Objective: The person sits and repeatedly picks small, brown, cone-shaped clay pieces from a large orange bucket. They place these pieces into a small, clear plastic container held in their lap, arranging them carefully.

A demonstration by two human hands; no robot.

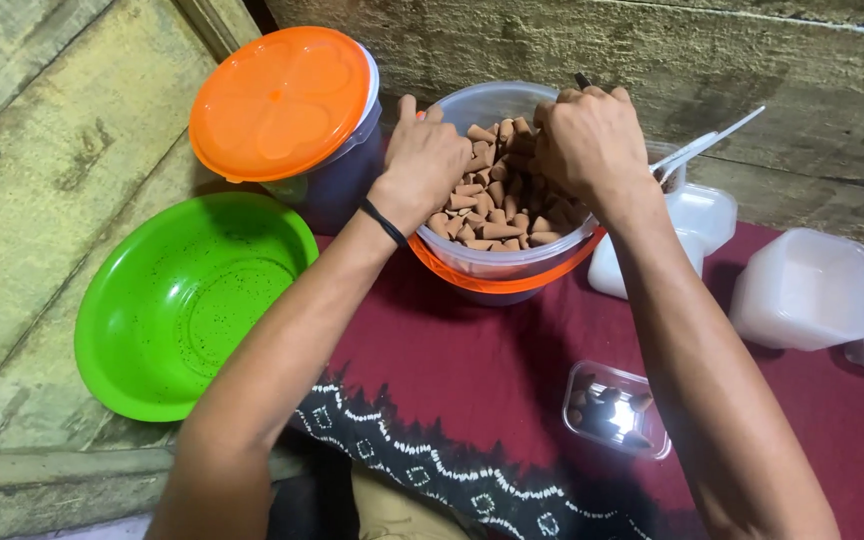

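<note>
A clear plastic tub (512, 262) with an orange lid under it holds many small brown cones (492, 200). My left hand (425, 155) reaches into the tub from the left, fingers curled down among the cones; a black band circles its wrist. My right hand (589, 135) is over the tub's right side, fingers closed around a thin dark tool whose tip shows above the knuckles. What the left fingers hold is hidden.
A green bowl (187, 300) sits on the wooden floor at left. Behind it stands a tub with an orange lid (282, 100). On the maroon cloth (492, 370) lie a small clear box (615, 410) with a few cones, white lidded boxes (802, 290) and stacked boxes (697, 215).
</note>
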